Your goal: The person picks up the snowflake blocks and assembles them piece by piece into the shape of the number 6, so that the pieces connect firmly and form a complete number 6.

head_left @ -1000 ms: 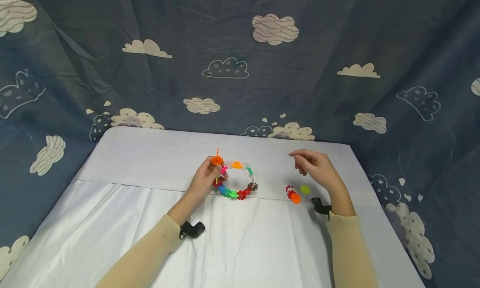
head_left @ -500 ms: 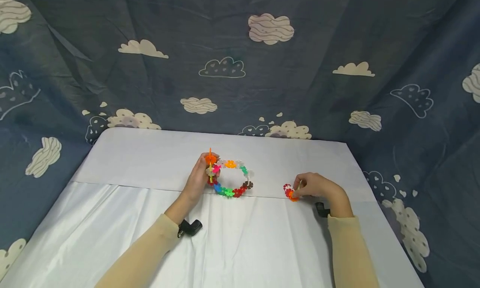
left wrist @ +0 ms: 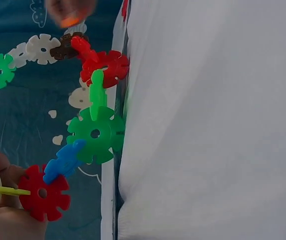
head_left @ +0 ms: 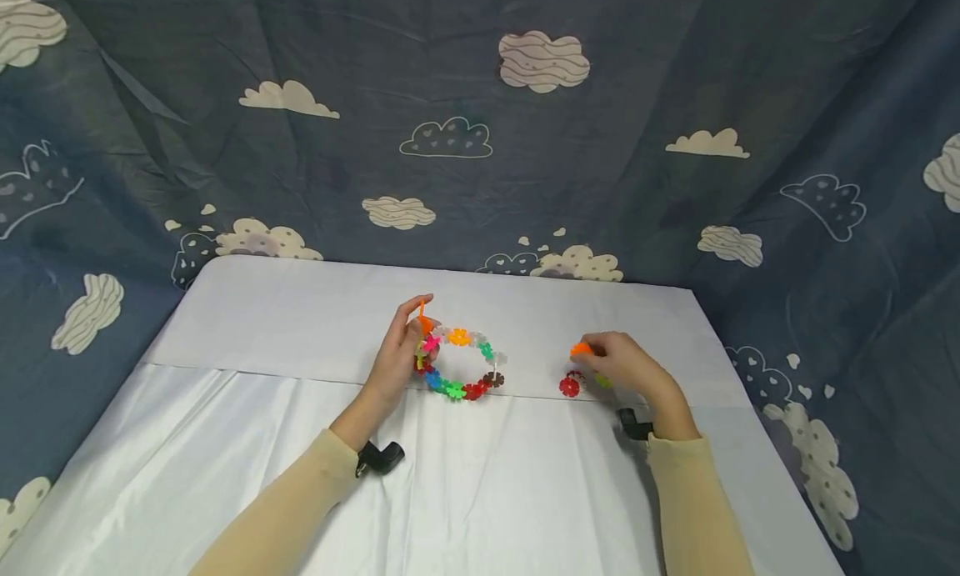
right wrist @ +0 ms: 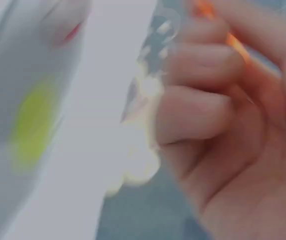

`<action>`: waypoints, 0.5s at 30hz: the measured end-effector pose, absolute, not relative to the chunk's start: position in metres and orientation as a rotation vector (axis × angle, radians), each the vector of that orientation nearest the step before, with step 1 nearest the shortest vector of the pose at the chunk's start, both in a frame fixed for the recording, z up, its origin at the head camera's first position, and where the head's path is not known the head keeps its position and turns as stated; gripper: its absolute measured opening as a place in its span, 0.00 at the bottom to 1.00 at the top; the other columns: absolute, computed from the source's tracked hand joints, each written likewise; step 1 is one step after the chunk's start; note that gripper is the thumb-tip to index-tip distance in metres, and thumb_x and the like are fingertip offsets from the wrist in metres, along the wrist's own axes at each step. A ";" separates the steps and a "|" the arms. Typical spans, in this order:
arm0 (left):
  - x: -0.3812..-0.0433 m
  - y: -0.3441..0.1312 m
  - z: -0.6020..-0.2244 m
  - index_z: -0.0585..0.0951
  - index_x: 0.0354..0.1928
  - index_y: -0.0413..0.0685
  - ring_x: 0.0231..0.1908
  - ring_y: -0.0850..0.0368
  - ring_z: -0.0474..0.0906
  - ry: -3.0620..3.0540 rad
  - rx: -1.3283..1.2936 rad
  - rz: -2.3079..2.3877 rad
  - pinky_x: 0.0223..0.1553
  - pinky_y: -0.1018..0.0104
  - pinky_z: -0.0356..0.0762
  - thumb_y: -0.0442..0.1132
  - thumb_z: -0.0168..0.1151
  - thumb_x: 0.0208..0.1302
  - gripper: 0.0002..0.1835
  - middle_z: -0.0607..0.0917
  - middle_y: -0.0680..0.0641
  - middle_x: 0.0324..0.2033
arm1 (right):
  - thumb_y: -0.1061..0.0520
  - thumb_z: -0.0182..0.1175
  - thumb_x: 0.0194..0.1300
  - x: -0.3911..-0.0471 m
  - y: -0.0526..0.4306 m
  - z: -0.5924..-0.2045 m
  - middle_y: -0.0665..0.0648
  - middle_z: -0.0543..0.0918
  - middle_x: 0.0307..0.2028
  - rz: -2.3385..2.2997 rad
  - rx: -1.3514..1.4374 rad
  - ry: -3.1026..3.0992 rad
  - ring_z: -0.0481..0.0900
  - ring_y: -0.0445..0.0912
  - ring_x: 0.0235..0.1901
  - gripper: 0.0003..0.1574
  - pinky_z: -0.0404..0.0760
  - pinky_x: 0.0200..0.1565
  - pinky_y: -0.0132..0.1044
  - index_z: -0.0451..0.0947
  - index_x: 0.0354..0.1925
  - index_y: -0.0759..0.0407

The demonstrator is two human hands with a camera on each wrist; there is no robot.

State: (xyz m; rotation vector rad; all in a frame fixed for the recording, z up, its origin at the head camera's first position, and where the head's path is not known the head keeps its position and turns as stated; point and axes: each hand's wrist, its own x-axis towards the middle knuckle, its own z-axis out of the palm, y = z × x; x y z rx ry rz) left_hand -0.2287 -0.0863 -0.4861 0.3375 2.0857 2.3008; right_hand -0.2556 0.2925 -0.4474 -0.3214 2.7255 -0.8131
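Note:
My left hand (head_left: 388, 363) holds a ring of linked snowflake discs (head_left: 452, 389) at its left side, raised toward me. The notched plastic discs are red, green, blue, white, brown, orange and pink. In the left wrist view, the fingers grip near a red disc (left wrist: 53, 202) and a thin yellow disc (left wrist: 8, 190) seen edge-on. To the right, my right hand (head_left: 628, 363) pinches a single orange disc (head_left: 581, 349) between thumb and fingers, above the table. Under that hand lie a red disc (head_left: 569, 387) and a yellow-green disc (head_left: 603, 381), partly hidden. The right wrist view is blurred.
A white cloth covers the table (head_left: 480, 476), with a fold line running across it. Behind and at the sides hangs a dark blue curtain (head_left: 450, 76) printed with clouds. Black wrist cameras (head_left: 381, 457) sit on both wrists.
My right hand came down to the loose discs, took the orange one and lifted it slightly. The ring has shifted a little left in the left hand, whose index finger is now more extended.

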 end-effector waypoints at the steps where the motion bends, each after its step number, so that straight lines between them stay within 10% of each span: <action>1: -0.228 -0.086 -0.486 0.66 0.77 0.64 0.33 0.57 0.77 2.114 0.352 2.281 0.40 0.74 0.78 0.55 0.44 0.86 0.24 0.78 0.43 0.57 | 0.51 0.60 0.80 -0.256 0.286 -0.441 0.53 0.73 0.27 -0.894 -0.360 2.747 0.69 0.47 0.28 0.16 0.68 0.32 0.36 0.81 0.40 0.62; 15: -0.218 -0.073 -0.487 0.67 0.74 0.52 0.46 0.59 0.79 2.144 0.606 2.234 0.51 0.73 0.78 0.63 0.41 0.81 0.32 0.80 0.35 0.56 | 0.48 0.66 0.76 -0.255 0.142 -0.380 0.55 0.83 0.32 -1.578 -0.568 2.579 0.74 0.50 0.30 0.12 0.73 0.30 0.35 0.89 0.42 0.54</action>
